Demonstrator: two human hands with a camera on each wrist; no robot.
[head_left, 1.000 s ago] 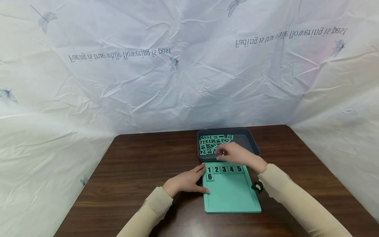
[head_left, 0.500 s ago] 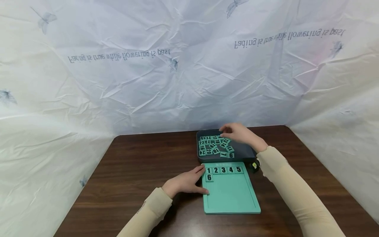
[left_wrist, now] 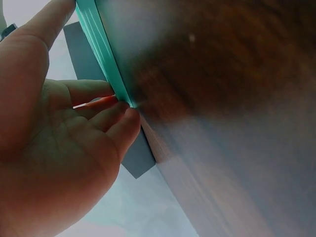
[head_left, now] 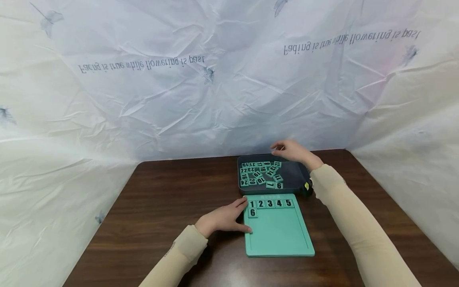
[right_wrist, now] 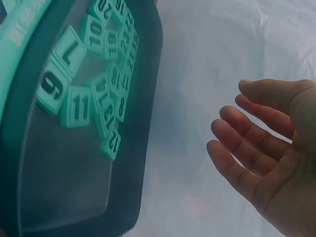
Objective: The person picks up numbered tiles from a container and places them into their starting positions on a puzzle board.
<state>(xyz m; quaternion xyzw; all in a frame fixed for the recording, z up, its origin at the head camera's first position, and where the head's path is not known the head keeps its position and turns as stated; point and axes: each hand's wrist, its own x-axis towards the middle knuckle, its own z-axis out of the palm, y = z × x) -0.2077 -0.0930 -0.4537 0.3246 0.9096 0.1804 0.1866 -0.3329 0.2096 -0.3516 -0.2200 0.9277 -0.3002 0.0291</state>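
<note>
Right fingers (right_wrist: 232, 163) were loosely bent and spread, nothing between them. The right hand (head_left: 292, 152) hung over the far rim of the tray (head_left: 299, 178), off the tiles; my read is that it was held back there so the numbers could be seen. Left fingers (left_wrist: 126, 131) were extended and touching the board's left edge, thumb lower down at the same border, no tile held. Looked like the left hand (head_left: 226, 217) was bracing the green board (head_left: 279, 235) against sliding, with the recess left uncovered. On the board, tiles 1 to 5 (head_left: 270, 203) sat in a row along the top, with tile 6 (head_left: 252, 213) under the 1; tucked into that corner, they presumably kept each other square. The other number tiles (head_left: 263, 169) lay face up in the tray, turned every which way, mostly bunched toward its left side. Tile 7 (head_left: 270, 185) was at the near side, next to one reading 6 or 9 depending on the view. The tray sat just beyond the board's top edge, probably to keep the reach short; couldn't tell if the two touched. Both rested on a dark wood table (head_left: 179, 183), with a crumpled white sheet (head_left: 179, 111) behind, maybe hung as a backdrop.
</note>
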